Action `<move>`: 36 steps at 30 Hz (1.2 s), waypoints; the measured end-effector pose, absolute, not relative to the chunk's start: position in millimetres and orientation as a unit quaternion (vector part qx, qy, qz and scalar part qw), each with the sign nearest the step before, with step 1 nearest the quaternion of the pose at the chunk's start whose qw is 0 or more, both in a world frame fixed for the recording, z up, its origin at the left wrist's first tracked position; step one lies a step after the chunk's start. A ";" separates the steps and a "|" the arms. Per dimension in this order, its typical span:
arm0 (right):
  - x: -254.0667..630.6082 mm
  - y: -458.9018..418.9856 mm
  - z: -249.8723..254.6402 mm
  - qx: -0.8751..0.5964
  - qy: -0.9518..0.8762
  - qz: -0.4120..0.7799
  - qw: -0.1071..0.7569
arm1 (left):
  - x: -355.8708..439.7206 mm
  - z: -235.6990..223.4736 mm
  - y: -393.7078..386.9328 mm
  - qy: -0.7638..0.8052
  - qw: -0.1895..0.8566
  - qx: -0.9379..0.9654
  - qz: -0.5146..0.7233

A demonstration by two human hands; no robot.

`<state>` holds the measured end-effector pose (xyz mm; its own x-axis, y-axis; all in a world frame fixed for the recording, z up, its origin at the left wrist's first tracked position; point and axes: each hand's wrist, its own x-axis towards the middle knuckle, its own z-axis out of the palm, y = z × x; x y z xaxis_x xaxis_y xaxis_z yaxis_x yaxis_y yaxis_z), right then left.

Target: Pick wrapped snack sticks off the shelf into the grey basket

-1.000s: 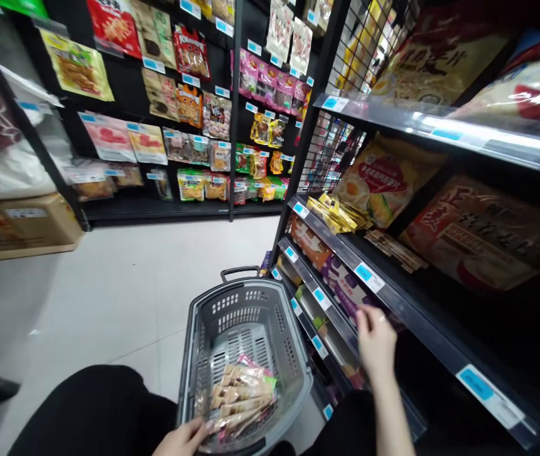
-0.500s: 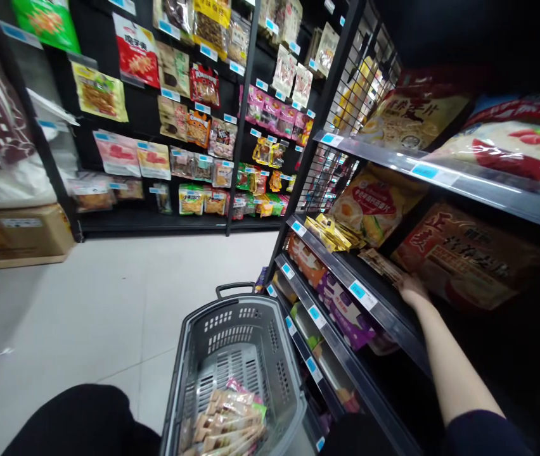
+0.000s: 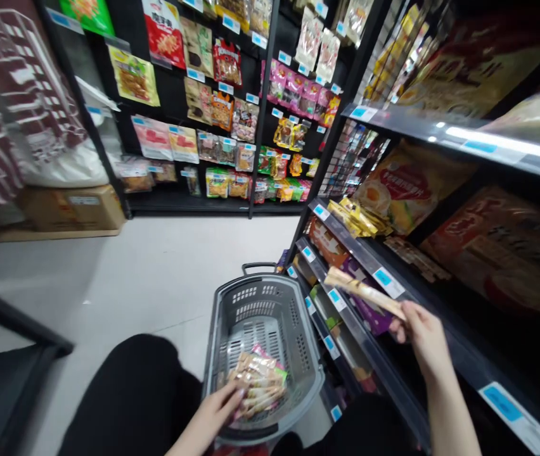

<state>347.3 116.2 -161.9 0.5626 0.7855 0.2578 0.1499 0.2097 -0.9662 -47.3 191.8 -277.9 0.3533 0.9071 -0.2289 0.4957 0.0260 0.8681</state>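
My right hand [image 3: 421, 337] is closed on a long tan snack packet [image 3: 361, 291], held out in front of the shelf edge at the right. My left hand [image 3: 214, 408] rests on the near side of the grey shopping basket [image 3: 266, 297] on the floor, its fingers touching the pile of tan snack packets [image 3: 258, 379] inside. More packets of the same kind [image 3: 410, 254] lie on the dark shelf beyond my right hand.
A black shelf unit [image 3: 384, 278] with blue price tags runs along the right, holding yellow packets [image 3: 358, 216] and large bags. Hanging snack bags [image 3: 222, 107] cover the far wall. A cardboard box [image 3: 73, 208] sits at the left. My dark-clad knee [image 3: 141, 392] is beside the basket.
My right hand went from the lower shelf up to the shelf with the tan packets, and has now drawn back holding one. My left hand is again at the basket's packets.
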 end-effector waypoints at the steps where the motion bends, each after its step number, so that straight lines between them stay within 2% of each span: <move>1: 322.9 119.0 -175.6 -0.553 -0.416 0.309 0.652 | -46.4 -272.3 187.8 0.484 0.559 0.631 0.236; 3: 277.1 127.9 -206.4 -0.506 -0.442 0.436 0.598 | -46.2 -262.6 181.1 0.379 0.695 0.528 0.307; 5: 238.1 137.7 -239.1 -0.461 -0.457 0.537 0.539 | -47.8 -256.4 176.9 0.306 0.746 0.459 0.374; 7: 208.7 145.5 -269.6 -0.429 -0.457 0.601 0.495 | -49.9 -254.8 175.3 0.323 0.735 0.446 0.395; 10: 184.3 152.1 -305.3 -0.417 -0.441 0.642 0.468 | -50.4 -261.2 176.5 0.438 0.673 0.480 0.354; 13: 177.7 154.9 -328.4 -0.431 -0.449 0.646 0.443 | -47.9 -272.6 179.3 0.519 0.619 0.517 0.282; 18: 174.7 159.1 -347.6 -0.484 -0.516 0.573 0.414 | -45.7 -283.7 180.8 0.552 0.592 0.543 0.226; 21: 165.7 158.4 -348.1 -0.493 -0.552 0.555 0.380 | -45.5 -283.6 176.7 0.543 0.592 0.577 0.151; 26: 145.6 151.4 -333.8 -0.501 -0.599 0.503 0.371 | -41.9 -285.3 167.8 0.512 0.489 0.705 0.033; 31: 149.8 153.8 -324.7 -0.472 -0.597 0.538 0.363 | -41.7 -282.9 168.0 0.477 0.663 0.577 0.031; 36: 184.9 156.1 -332.7 -0.388 -0.523 0.649 0.393 | -49.6 -263.2 173.3 0.407 0.742 0.531 0.035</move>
